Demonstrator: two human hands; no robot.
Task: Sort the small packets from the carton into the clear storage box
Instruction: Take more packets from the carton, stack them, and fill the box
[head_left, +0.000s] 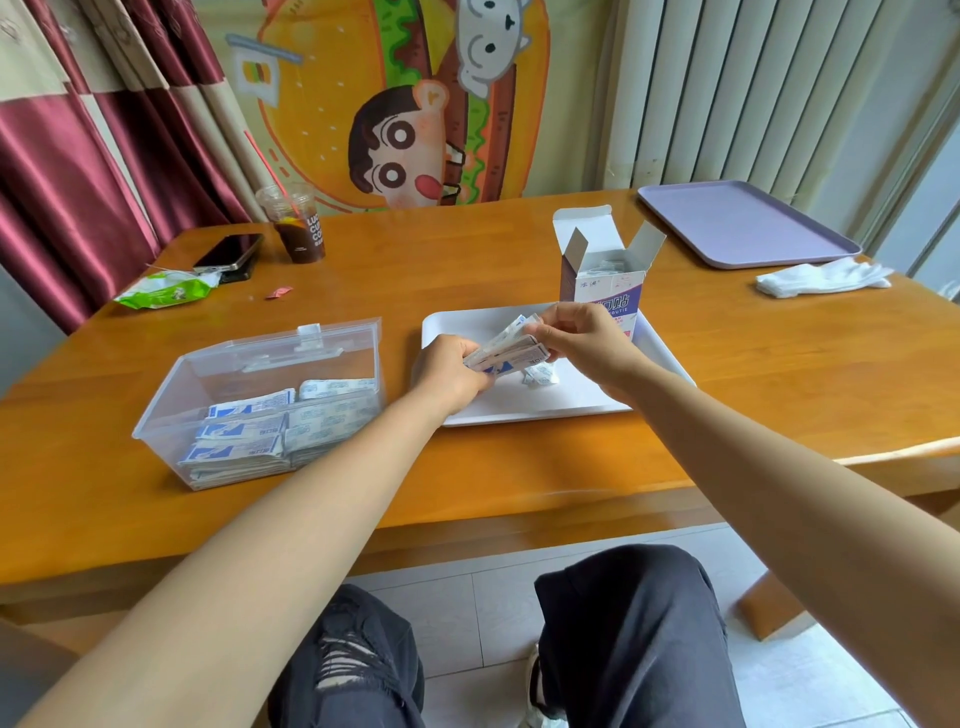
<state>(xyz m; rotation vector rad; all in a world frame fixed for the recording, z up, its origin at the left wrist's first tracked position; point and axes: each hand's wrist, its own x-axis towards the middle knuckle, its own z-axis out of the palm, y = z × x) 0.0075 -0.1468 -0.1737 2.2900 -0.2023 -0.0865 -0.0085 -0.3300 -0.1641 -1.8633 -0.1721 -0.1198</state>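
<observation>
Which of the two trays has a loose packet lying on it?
The white tray, in front of the person; the purple tray lies apart, far right.

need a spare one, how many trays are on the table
2: the white tray mid-table, with the carton on it; the purple tray at the far right corner.

1. One carton (602, 291).
2. One clear storage box (166, 405), with five stacks of packets (244, 431) showing.
3. Two trays: one white tray (540, 400) and one purple tray (737, 223).
4. Two hands, the left hand (447, 371) and the right hand (582, 332), both gripping one bundle (506, 345).
5. One cup (298, 228), one phone (228, 252) and one green wrapper (163, 291).
</observation>
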